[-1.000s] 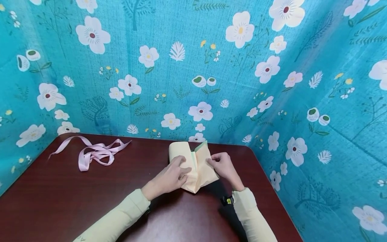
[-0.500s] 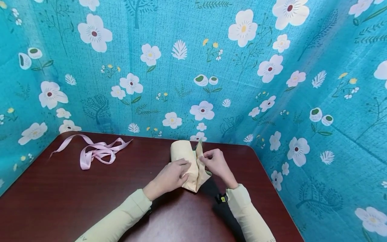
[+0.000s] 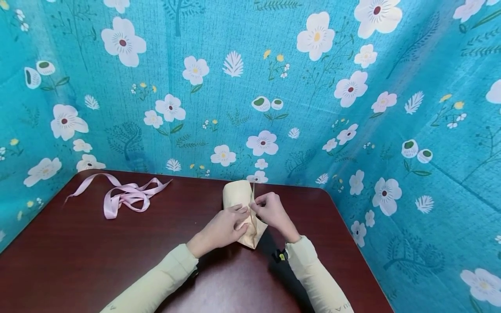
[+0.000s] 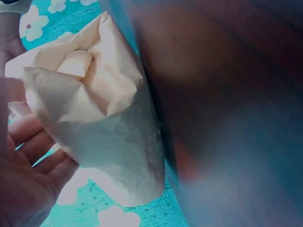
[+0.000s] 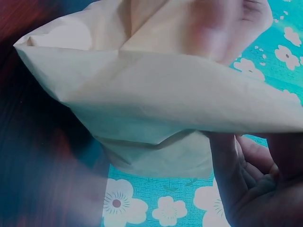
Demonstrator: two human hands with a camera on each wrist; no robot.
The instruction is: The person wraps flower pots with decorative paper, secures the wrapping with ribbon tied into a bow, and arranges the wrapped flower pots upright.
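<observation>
A roll-shaped bundle in cream wrapping paper [image 3: 237, 191] lies toward the back of the table; what is inside is hidden. Its near end shows loose folds in the left wrist view, where the paper [image 4: 113, 146] bunches at the opening. My left hand [image 3: 224, 228] rests on the bundle from the left, fingers [image 4: 35, 144] fairly straight against the paper. On the other side, my right hand [image 3: 271, 213] pinches the raised edge of the paper between thumb and fingers. The right wrist view shows this loose flap [image 5: 156, 94] stretched above the right fingers [image 5: 227, 165].
A pink ribbon [image 3: 131, 195] lies in loose loops at the back left of the dark wooden table [image 3: 98, 252]. Blue flowered cloth [image 3: 219, 113] hangs right behind the table and along its right side.
My right hand has moved left, bringing the paper flap from spread out to folded up against the bundle. My left hand has stayed on the paper, shifting only slightly.
</observation>
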